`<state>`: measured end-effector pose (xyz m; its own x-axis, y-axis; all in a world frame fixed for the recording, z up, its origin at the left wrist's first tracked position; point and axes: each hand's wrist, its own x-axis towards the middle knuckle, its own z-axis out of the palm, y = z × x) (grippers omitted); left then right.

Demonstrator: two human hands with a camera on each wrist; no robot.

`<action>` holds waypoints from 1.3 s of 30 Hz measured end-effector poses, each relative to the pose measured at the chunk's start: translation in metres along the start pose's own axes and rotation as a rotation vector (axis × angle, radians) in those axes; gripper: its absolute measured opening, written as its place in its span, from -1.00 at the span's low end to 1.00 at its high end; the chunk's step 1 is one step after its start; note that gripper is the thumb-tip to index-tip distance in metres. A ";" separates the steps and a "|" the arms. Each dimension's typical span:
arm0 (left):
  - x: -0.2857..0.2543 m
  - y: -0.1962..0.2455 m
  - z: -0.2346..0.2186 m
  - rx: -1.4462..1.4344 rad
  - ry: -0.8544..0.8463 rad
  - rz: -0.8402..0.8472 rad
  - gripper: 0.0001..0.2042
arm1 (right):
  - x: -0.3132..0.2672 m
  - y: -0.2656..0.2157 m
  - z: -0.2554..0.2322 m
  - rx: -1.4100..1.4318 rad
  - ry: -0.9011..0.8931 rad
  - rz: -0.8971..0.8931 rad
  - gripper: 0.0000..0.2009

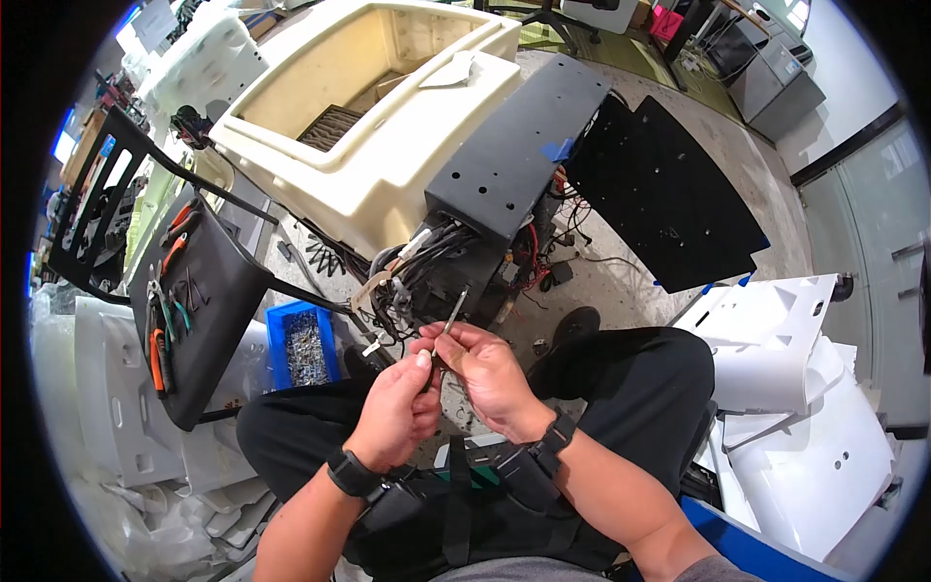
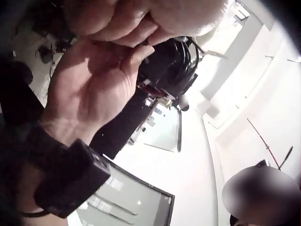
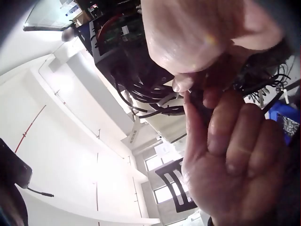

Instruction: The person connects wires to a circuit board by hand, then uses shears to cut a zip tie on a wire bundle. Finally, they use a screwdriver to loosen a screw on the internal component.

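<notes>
"Metal rod?"
"Tilted upward from the right hand, closely pinched. Left hand: curled, pinching a small, mostly hidden part, seemingly for steadiness."
"Orange-handled pliers, blue bin?"
"On the chair seat; beside it. Likely for reach."
"Labels?"
"None was legible."

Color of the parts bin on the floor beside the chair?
The bin is blue; shows best in the head view.
</notes>
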<state>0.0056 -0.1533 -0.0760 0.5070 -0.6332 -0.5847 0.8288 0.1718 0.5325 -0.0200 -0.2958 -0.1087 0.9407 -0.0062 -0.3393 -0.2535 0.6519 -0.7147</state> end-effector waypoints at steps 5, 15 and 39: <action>-0.003 0.009 0.002 0.201 0.109 0.017 -0.74 | 0.002 0.002 0.003 0.015 0.009 0.003 -0.79; -0.001 0.002 0.009 1.622 0.436 0.900 -0.82 | 0.005 0.005 0.013 0.068 0.077 -0.083 -0.83; -0.010 0.001 0.007 1.783 0.428 0.990 -0.85 | 0.004 0.002 0.013 0.136 0.084 -0.011 -0.83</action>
<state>-0.0001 -0.1516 -0.0653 0.7637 -0.5864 0.2701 -0.6426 -0.6499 0.4059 -0.0142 -0.2848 -0.1035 0.9196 -0.0737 -0.3858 -0.2048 0.7482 -0.6311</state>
